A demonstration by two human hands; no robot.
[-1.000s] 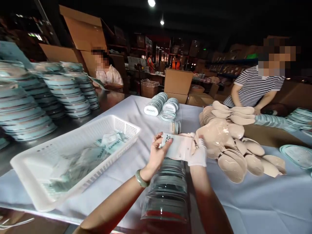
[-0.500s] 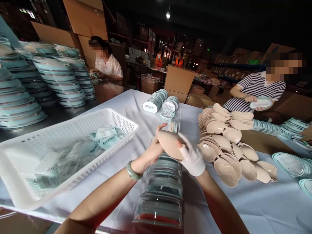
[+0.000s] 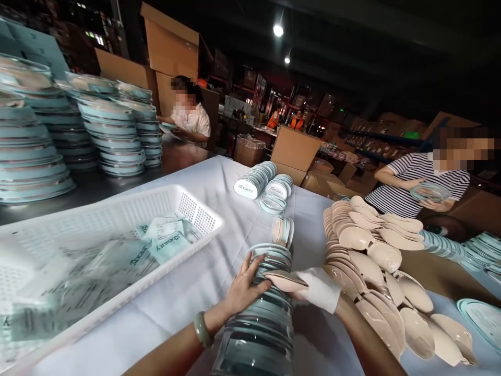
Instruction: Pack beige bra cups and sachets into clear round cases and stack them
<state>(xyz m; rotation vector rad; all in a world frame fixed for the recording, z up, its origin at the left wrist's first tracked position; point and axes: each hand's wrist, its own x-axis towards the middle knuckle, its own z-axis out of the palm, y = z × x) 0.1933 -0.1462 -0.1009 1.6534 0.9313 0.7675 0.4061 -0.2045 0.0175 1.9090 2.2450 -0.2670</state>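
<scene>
Before you, a row of cases (image 3: 256,342) runs away along the cloth (image 3: 219,261), with further cases (image 3: 246,189) beyond its far end; a basket (image 3: 213,225) of packets (image 3: 129,251) lies left of it, a heap of cups (image 3: 383,256) right, and (behind the basket) stacks (image 3: 119,138) stand on another table (image 3: 176,163)

One basket (image 3: 200,210), one bangle (image 3: 203,329), one glove (image 3: 323,290), two ceiling lamps (image 3: 278,30); pads (image 3: 354,237) and cases (image 3: 256,352) overlap too much to count.
</scene>
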